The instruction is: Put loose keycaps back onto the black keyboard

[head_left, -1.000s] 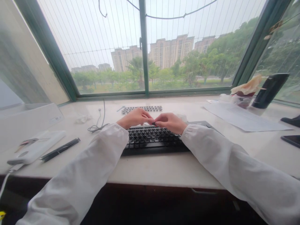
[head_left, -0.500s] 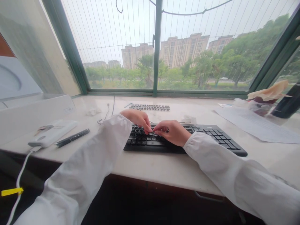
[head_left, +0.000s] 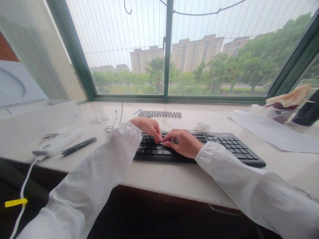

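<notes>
A black keyboard (head_left: 206, 141) lies along the table, with bare key sockets showing across much of its letter area. Over its left-middle part, the fingertips of both my hands meet. My left hand (head_left: 149, 127) bends down from above, thumb and forefinger pinched together. From the other side, my right hand (head_left: 183, 142) rests low over the keys with its thumb and forefinger closed at the same spot. A small dark keycap (head_left: 161, 143) shows between the fingertips, mostly hidden by them. Behind the keyboard, loose keycaps (head_left: 159, 114) lie in neat rows.
To the left are a black pen (head_left: 78, 146), a white power bank (head_left: 58, 142) with a cable and keys on it, and a white box (head_left: 62, 113). Papers (head_left: 269, 131) and a dark bottle (head_left: 307, 111) are at the right. A window (head_left: 165, 98) stands behind.
My right fingertips have moved slightly lower and closer to the left ones. The whole view has shifted a little; the keyboard and other objects stay in place.
</notes>
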Demonstrator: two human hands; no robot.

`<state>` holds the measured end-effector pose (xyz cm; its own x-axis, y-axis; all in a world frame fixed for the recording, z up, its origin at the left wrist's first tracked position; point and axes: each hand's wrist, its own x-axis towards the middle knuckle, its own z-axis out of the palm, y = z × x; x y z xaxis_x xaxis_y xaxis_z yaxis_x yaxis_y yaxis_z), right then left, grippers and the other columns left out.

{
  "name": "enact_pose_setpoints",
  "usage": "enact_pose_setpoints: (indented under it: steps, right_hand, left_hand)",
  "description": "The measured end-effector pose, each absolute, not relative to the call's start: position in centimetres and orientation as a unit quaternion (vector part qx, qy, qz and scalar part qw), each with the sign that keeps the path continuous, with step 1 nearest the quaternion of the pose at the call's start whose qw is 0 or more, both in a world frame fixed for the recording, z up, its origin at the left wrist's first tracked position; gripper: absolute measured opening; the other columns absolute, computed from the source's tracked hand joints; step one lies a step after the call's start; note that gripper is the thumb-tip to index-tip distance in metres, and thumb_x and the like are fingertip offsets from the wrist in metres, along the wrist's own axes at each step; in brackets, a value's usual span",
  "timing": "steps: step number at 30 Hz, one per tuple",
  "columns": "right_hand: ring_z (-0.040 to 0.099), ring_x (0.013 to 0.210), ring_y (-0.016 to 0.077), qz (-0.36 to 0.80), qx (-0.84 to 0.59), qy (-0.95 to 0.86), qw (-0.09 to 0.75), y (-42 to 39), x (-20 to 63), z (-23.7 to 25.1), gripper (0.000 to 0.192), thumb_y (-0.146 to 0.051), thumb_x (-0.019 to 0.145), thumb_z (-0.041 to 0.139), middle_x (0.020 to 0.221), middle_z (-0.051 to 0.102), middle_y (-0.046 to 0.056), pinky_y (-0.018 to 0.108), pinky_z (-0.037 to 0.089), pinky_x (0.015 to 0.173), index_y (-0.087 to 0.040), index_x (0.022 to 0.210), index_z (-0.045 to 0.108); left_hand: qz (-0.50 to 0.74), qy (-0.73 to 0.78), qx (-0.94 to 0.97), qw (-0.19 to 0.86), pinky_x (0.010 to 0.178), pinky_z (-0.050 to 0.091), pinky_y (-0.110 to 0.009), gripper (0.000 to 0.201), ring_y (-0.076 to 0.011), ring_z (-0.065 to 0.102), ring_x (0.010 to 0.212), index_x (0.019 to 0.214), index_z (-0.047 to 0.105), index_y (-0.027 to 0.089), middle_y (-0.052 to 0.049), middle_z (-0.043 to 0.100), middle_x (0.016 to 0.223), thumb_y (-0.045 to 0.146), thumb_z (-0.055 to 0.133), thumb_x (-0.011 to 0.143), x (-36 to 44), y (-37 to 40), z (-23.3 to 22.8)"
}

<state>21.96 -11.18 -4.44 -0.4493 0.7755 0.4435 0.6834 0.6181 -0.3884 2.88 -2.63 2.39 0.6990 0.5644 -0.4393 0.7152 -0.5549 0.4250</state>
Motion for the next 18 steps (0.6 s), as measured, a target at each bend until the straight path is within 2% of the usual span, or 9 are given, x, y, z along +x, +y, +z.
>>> enact_pose_setpoints:
  steps: [4, 8, 14, 18]
  right_hand:
    - [0.057, 0.069, 0.0121, 0.072, -0.442, -0.844, 0.296, -11.25, 21.79, -4.48, 0.014, -0.036, 0.083, 0.068, 0.08, 0.069, 0.0, 0.025, 0.04, 0.068, -0.025, 0.087, 0.076]
    - [0.057, 0.069, 0.0119, 0.063, -0.448, -0.842, 0.294, -11.32, 21.7, -4.51, 0.016, -0.037, 0.084, 0.066, 0.082, 0.069, 0.001, 0.026, 0.04, 0.068, -0.025, 0.086, 0.076]
    - [0.058, 0.069, 0.0125, 0.053, -0.445, -0.844, 0.294, -11.22, 21.64, -4.57, 0.017, -0.036, 0.086, 0.064, 0.084, 0.071, 0.002, 0.026, 0.04, 0.067, -0.024, 0.087, 0.076]
    - [0.058, 0.068, 0.0125, 0.053, -0.444, -0.844, 0.295, -11.12, 21.63, -4.65, 0.018, -0.036, 0.086, 0.063, 0.085, 0.071, 0.002, 0.026, 0.04, 0.067, -0.024, 0.087, 0.076]
  left_hand:
    - [-0.12, 0.348, 0.876, 0.313, 0.065, 0.04, -0.022, 0.038, -0.0155, 0.061, 0.085, 0.101, 0.076, 0.025, -0.002, 0.075, 0.092, 0.048, 0.071, 0.07, 2.91, -2.78, 2.62]
    - [-0.114, 0.346, 0.879, 0.307, 0.071, 0.042, -0.023, 0.037, -0.0174, 0.062, 0.094, 0.098, 0.076, 0.026, -0.001, 0.075, 0.094, 0.046, 0.073, 0.068, 2.79, -2.92, 2.8]
    - [-0.1, 0.365, 0.891, 0.251, 0.081, 0.04, -0.025, 0.037, -0.0173, 0.062, 0.094, 0.093, 0.078, 0.028, 0.003, 0.075, 0.093, 0.049, 0.076, 0.063, 2.83, -3.05, 2.9]
    - [-0.097, 0.372, 0.89, 0.245, 0.082, 0.039, -0.024, 0.034, -0.0166, 0.062, 0.093, 0.092, 0.078, 0.029, 0.004, 0.075, 0.091, 0.046, 0.076, 0.063, 2.97, -3.24, 2.99]
